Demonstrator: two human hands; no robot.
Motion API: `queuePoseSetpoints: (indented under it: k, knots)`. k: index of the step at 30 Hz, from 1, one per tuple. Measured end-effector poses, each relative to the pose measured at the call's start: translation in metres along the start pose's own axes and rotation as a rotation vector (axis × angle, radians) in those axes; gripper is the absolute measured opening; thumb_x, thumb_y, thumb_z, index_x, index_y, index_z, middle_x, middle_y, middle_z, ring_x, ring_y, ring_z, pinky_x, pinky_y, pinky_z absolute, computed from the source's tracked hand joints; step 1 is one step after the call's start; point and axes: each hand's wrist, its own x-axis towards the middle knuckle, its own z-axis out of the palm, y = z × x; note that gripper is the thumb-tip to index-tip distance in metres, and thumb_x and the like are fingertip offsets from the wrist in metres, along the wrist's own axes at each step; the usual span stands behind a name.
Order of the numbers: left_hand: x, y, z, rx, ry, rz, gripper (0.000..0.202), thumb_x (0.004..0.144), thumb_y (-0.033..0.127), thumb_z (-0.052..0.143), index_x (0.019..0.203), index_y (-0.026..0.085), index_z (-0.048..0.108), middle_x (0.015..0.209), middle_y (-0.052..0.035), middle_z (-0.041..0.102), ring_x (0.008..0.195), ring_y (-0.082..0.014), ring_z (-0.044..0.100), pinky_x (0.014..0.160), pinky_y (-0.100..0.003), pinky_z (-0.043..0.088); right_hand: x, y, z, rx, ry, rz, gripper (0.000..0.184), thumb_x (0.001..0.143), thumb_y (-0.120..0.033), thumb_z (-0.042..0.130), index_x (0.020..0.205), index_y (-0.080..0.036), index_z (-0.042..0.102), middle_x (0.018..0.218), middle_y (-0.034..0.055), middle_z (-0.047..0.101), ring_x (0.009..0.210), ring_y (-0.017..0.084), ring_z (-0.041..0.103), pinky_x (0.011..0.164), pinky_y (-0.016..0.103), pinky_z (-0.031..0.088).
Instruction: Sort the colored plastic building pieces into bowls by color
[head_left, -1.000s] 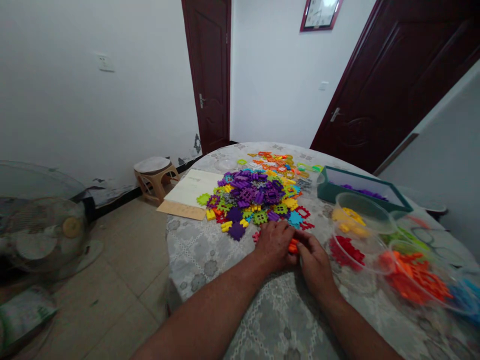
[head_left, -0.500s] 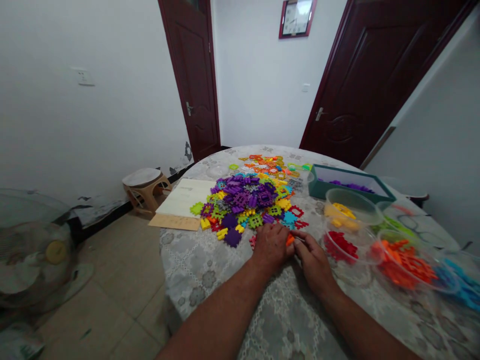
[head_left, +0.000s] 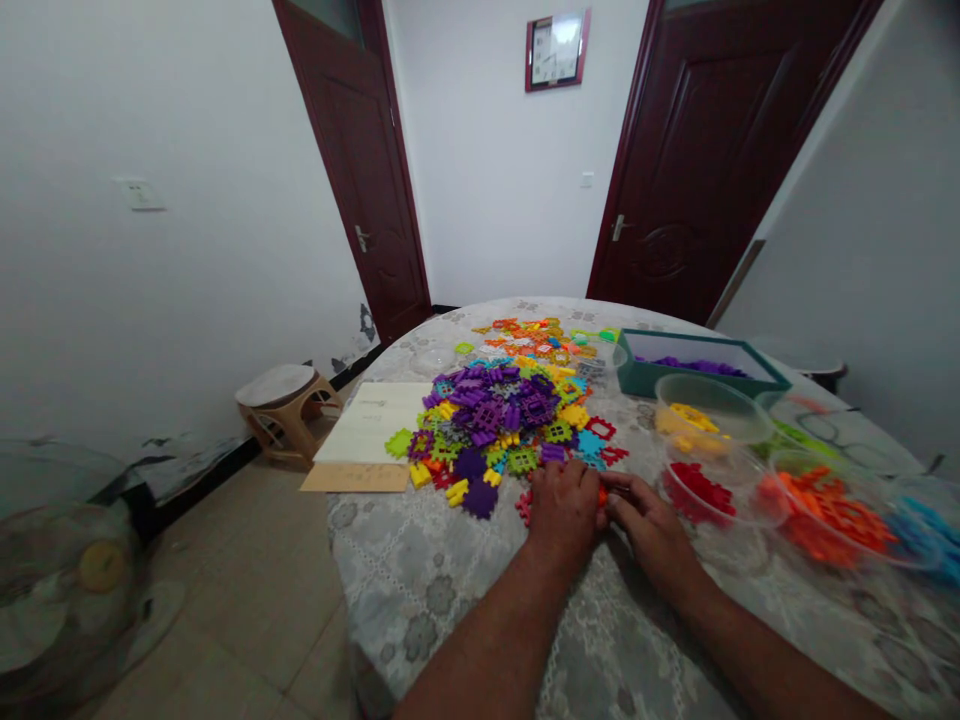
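Note:
Close together at the near side of a heaped pile of interlocking plastic building pieces (head_left: 495,400), my two hands meet over the tablecloth. Curled fingers of my left hand (head_left: 564,505) close on an orange building piece (head_left: 602,496), which they mostly cover. From the other side, the thumb and fingers of my right hand (head_left: 651,522) pinch the same piece. A pinkish-red piece (head_left: 524,507) lies just left of my left hand. Purple flat pieces (head_left: 480,497) lie at the pile's near edge.
Clear tubs on the right hold yellow (head_left: 694,425), red (head_left: 701,490), orange (head_left: 832,515) and blue pieces (head_left: 926,535). Behind them stands a green box (head_left: 637,375) with purple pieces. An open notebook (head_left: 375,425) lies left of the pile; a stool (head_left: 289,410) and fan (head_left: 60,570) stand beyond.
The camera view has shifted, so the whole scene sits slightly differently in the frame. Both hands stay together at the orange piece, with little visible change in their grip.

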Motion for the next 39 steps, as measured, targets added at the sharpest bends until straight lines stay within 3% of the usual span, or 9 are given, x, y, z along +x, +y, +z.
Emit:
queuePoseSetpoints:
  k: [8,16,23,34,39]
  knots:
    - [-0.003,0.003,0.000,0.050,-0.017,0.023,0.032,0.097,0.041,0.065,0.124,0.024,0.062,0.126,-0.0093,0.063,0.115,-0.0312,0.055,0.090,-0.049,0.049,0.002,0.007,-0.005,-0.050,0.008,-0.018,0.031,0.082,-0.044,0.071,0.104,-0.024,0.078,0.108,0.0084,0.079,0.100,0.030,0.072,0.095,0.045,0.054]
    - [-0.003,0.002,0.004,0.086,0.027,0.016,0.026,0.103,0.033,0.051,0.125,0.026,0.064,0.128,-0.0103,0.064,0.115,-0.0316,0.057,0.087,-0.047,0.051,0.006,0.013,-0.004,0.037,0.005,0.010,0.039,0.078,-0.049,0.074,0.104,-0.021,0.078,0.106,0.0091,0.079,0.091,0.030,0.074,0.086,0.046,0.060]
    - [0.000,0.000,0.005,0.051,0.094,0.017,0.025,0.101,0.036,0.058,0.122,0.025,0.066,0.127,-0.0096,0.067,0.115,-0.0305,0.058,0.091,-0.045,0.052,0.002,0.006,0.000,-0.076,0.031,-0.094,0.033,0.082,-0.046,0.068,0.103,-0.022,0.078,0.106,0.0086,0.079,0.096,0.029,0.072,0.091,0.042,0.055]
    - [0.001,0.003,-0.006,0.029,0.171,0.093,0.030,0.094,0.027,0.064,0.123,0.022,0.069,0.128,-0.0110,0.067,0.120,-0.0274,0.059,0.106,-0.046,0.050,0.006,0.015,0.006,-0.122,0.034,-0.273,0.023,0.084,-0.028,0.056,0.098,-0.022,0.073,0.102,0.0081,0.074,0.099,0.028,0.068,0.095,0.040,0.052]
    - [0.001,0.003,-0.009,0.032,0.176,0.090,0.032,0.090,0.017,0.062,0.121,0.023,0.071,0.126,-0.0113,0.068,0.120,-0.0273,0.062,0.106,-0.047,0.052,0.008,0.019,0.014,-0.158,0.058,-0.324,0.023,0.084,-0.019,0.050,0.098,-0.023,0.068,0.102,0.0087,0.069,0.100,0.028,0.066,0.097,0.041,0.051]
